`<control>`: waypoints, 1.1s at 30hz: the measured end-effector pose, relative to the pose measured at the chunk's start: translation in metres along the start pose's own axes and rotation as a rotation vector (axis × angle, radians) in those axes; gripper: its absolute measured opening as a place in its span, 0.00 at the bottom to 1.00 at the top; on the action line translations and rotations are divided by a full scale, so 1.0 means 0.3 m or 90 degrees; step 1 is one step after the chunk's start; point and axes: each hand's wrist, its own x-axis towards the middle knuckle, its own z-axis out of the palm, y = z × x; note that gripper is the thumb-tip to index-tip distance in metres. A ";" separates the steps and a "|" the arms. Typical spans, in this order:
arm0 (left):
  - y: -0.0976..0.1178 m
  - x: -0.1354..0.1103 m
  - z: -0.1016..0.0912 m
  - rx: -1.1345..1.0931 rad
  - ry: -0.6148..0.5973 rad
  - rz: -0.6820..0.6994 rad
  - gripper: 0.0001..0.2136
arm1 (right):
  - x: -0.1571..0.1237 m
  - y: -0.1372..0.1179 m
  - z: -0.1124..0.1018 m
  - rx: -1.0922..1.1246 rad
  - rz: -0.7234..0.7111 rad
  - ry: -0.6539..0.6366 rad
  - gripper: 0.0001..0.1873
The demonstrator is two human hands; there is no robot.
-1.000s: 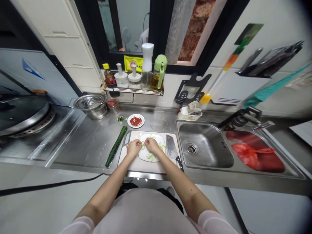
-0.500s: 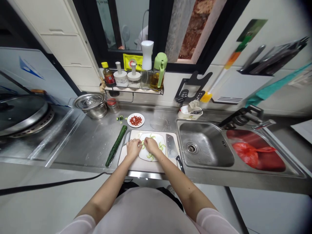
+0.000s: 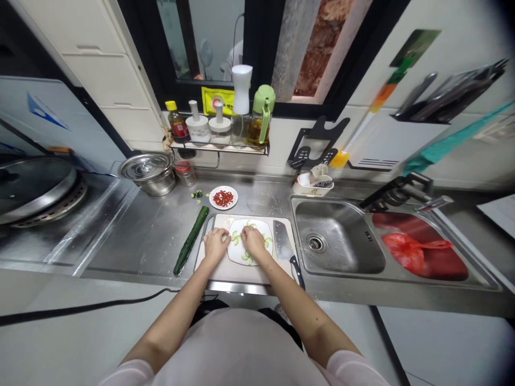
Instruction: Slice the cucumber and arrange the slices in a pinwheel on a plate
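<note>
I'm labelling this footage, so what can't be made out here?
All in the head view:
What the right hand holds, if anything: hidden by that hand.
Inside the steel pot: hidden by its lid.
Inside the red bag: hidden by its sides.
Large pan: cut off by the left edge.

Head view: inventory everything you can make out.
cutting board: 1, beige, on metal counter
square plate: 1, white, on board
curved cucumber slices: several, pale green, on plate
black-handled cleaver: 1, silver, on board
long cucumber: 1, dark green, left of board
round dish: 1, white, behind board
chopped pieces: many, red, in dish
cut scraps: several, green, left of dish
lidded pot: 1, silver, counter's back left
lidded jar: 1, red lid, beside pot
bottles and jars: 5, mixed, wall shelf
lidded pan: 1, dark, far left
double sink: 1, silver, right of board
plastic bag: 1, red, sink, right side
left hand: 1, bare, plate's left edge
right hand: 1, bare, over plate
</note>
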 end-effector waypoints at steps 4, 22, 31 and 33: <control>0.005 -0.007 0.004 0.018 -0.008 0.033 0.09 | -0.014 0.000 0.011 0.001 0.014 -0.012 0.11; -0.005 0.019 0.021 0.050 -0.027 0.065 0.08 | 0.013 -0.024 0.031 -0.006 0.046 -0.050 0.11; -0.004 0.016 0.012 0.033 -0.005 0.081 0.10 | -0.037 -0.003 0.013 0.051 0.019 -0.002 0.11; 0.000 0.015 0.009 0.027 -0.007 0.093 0.10 | -0.058 0.006 0.006 0.074 0.033 0.020 0.11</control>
